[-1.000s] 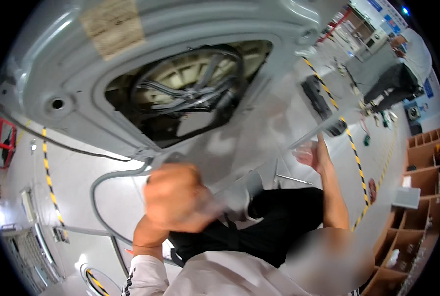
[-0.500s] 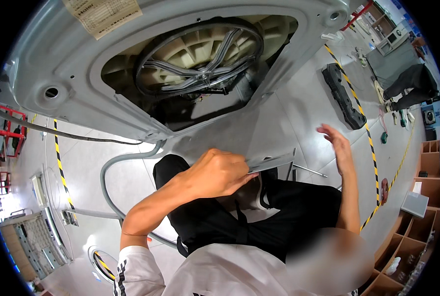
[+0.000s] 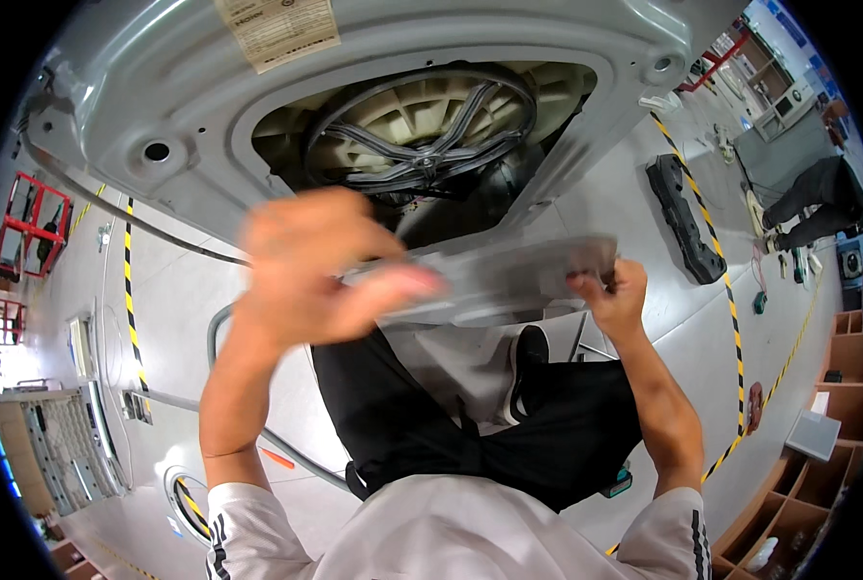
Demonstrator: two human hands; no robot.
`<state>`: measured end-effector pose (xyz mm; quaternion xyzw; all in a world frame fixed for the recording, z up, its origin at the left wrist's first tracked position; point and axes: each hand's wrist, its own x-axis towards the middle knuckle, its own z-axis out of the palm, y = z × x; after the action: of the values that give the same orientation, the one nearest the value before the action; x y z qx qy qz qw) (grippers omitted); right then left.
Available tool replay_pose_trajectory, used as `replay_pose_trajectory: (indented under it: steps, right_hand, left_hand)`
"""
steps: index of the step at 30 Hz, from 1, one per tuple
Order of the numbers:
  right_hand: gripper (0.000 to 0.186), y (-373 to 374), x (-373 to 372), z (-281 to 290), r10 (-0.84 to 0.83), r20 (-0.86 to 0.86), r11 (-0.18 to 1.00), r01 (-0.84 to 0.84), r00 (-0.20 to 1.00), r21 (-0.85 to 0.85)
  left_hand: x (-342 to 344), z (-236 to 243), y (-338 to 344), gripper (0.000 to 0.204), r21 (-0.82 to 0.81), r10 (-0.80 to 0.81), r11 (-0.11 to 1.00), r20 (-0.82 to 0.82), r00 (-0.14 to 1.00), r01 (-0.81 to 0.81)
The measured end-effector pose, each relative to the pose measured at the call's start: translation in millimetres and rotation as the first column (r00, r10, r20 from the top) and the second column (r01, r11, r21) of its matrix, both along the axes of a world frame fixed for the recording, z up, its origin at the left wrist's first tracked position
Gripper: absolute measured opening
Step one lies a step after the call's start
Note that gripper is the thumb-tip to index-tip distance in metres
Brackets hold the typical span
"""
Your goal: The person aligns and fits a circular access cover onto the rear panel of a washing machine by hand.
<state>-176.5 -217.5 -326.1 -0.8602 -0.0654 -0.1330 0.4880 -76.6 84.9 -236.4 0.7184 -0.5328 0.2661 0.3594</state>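
A thin grey metal panel [image 3: 509, 280], blurred by motion, is held by both hands in front of a washing machine's grey back [image 3: 209, 159]. My left hand [image 3: 315, 266], strongly smeared, is closed at its left end, with the thumb along the panel. At the opposite end, my right hand [image 3: 620, 295] pinches the panel between thumb and fingers. Just beyond lies the opening in the machine's back, showing a spoked pulley wheel [image 3: 431, 159] with a belt around it and the cream tub [image 3: 393, 111] behind.
A long black moulded part [image 3: 683, 217] lies on the floor at right, beside black-and-yellow tape [image 3: 734, 338]. A grey hose [image 3: 301, 464] curves past my left side. A red-framed rack [image 3: 33, 227] stands far left. Another person's legs [image 3: 813, 203] and wooden shelving [image 3: 847, 372] are at right.
My right hand has come in from the right and taken hold of the panel's right end. My left hand has moved up and left, and the panel is raised toward the opening.
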Motion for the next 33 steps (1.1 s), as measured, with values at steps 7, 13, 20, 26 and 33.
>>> replay_pose_trajectory:
  steps: [7,13,20,26,33]
  right_hand:
    - [0.027,-7,46,-5,-0.182,-0.024,0.788,0.16,0.983,0.594]
    - [0.029,3,84,-15,-0.144,-0.106,0.607,0.172,0.984,0.776]
    - [0.027,15,101,-26,-0.156,-0.091,0.633,0.171,0.983,0.755]
    - [0.028,13,114,-38,-0.146,-0.033,0.758,0.133,0.989,0.639]
    - [0.029,6,114,-52,-0.126,-0.046,0.733,0.124,0.991,0.668]
  left_hand:
    - [-20,-81,76,0.049,-0.466,0.236,0.542,-0.714,0.659,-0.699]
    - [-38,-192,57,0.034,-0.22,0.29,0.627,-0.825,0.485,-0.748]
    - [-41,-225,34,0.054,-0.096,0.474,0.66,-0.716,0.512,-0.746]
    - [-41,-246,32,0.051,-0.12,0.444,0.601,-0.772,0.455,-0.79]
    - [-37,-247,31,0.051,-0.082,0.468,0.556,-0.791,0.393,-0.827]
